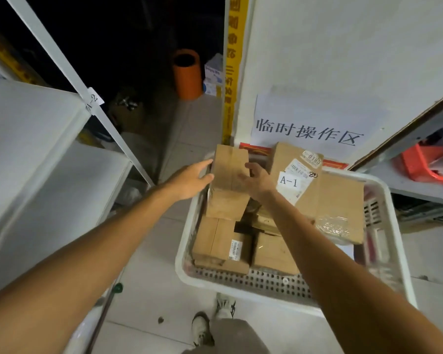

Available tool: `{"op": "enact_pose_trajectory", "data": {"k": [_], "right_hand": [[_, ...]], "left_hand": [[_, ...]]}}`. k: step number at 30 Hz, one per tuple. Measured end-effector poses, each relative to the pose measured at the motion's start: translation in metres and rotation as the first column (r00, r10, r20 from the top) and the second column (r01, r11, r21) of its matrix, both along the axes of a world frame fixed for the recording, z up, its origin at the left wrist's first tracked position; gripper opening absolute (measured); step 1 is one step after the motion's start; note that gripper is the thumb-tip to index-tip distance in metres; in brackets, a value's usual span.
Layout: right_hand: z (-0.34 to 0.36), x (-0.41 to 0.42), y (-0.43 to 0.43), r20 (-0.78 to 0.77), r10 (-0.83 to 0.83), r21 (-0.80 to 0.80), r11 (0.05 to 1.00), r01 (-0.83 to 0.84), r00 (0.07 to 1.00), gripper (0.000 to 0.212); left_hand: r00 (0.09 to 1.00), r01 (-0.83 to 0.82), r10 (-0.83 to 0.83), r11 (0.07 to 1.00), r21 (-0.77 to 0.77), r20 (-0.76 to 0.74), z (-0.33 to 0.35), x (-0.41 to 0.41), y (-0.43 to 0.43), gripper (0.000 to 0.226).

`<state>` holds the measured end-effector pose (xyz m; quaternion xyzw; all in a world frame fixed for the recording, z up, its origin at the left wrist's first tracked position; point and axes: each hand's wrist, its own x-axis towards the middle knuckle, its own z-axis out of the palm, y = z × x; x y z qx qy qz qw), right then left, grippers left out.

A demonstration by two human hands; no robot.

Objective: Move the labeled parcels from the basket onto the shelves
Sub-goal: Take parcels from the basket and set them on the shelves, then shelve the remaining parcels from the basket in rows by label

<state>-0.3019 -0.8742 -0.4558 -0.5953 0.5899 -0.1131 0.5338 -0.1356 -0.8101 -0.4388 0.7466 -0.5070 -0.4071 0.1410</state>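
A white perforated basket (266,282) stands on the floor, filled with several brown cardboard parcels. A narrow brown parcel (229,169) lies on top at the basket's far left. My left hand (189,180) touches its left side with straight fingers. My right hand (257,180) is at its right side, fingers loosely curled against the top face. A large flat parcel (325,198) tagged "A-1" leans at the basket's back right. Lower parcels (220,244) lie beneath.
White metal shelves (36,149) stand at the left, with a post tag "A-2" (94,100). A wall sign (310,123) hangs behind the basket. An orange cylinder (187,72) stands farther back. A red bin (425,162) sits on a right-hand shelf.
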Motion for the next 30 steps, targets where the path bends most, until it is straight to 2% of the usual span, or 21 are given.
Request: {"op": "enact_pose_trajectory", "data": {"k": [3, 6, 8, 12, 15, 22, 27, 30], "right_hand": [[-0.032, 0.011, -0.011, 0.035, -0.062, 0.001, 0.998, 0.062, 0.997, 0.061], [-0.054, 0.016, -0.014, 0.119, -0.296, 0.231, 0.936, 0.264, 0.948, 0.057], [-0.067, 0.019, -0.01, 0.147, -0.326, 0.312, 0.911, 0.269, 0.934, 0.046], [-0.082, 0.024, 0.007, 0.265, -0.389, 0.315, 0.9, 0.302, 0.882, 0.049], [-0.08, 0.027, 0.019, 0.31, -0.387, 0.301, 0.906, 0.297, 0.869, 0.055], [-0.059, 0.018, 0.055, 0.276, -0.331, 0.248, 0.931, 0.266, 0.902, 0.056], [-0.033, 0.017, 0.082, 0.304, -0.317, 0.195, 0.944, 0.267, 0.898, 0.054], [-0.008, 0.017, 0.093, 0.358, -0.324, 0.15, 0.946, 0.289, 0.876, 0.052]], "left_hand": [[0.999, -0.021, 0.022, 0.999, -0.03, 0.05, -0.026, -0.005, -0.018, 0.057], [0.997, -0.078, 0.078, 0.997, 0.016, -0.002, -0.048, -0.011, -0.027, 0.064], [0.992, -0.115, 0.117, 0.993, 0.034, -0.043, -0.057, -0.014, -0.028, 0.07], [0.961, -0.245, 0.252, 0.967, 0.066, -0.119, -0.071, -0.007, -0.021, 0.087], [0.935, -0.278, 0.287, 0.958, 0.07, -0.209, -0.073, 0.005, -0.008, 0.086], [0.919, -0.233, 0.222, 0.972, 0.006, -0.327, -0.062, 0.013, 0.028, 0.058], [0.917, -0.191, 0.172, 0.981, -0.018, -0.359, -0.042, 0.017, 0.048, 0.065], [0.923, -0.184, 0.142, 0.979, -0.086, -0.358, -0.016, 0.015, 0.054, 0.071]]}}
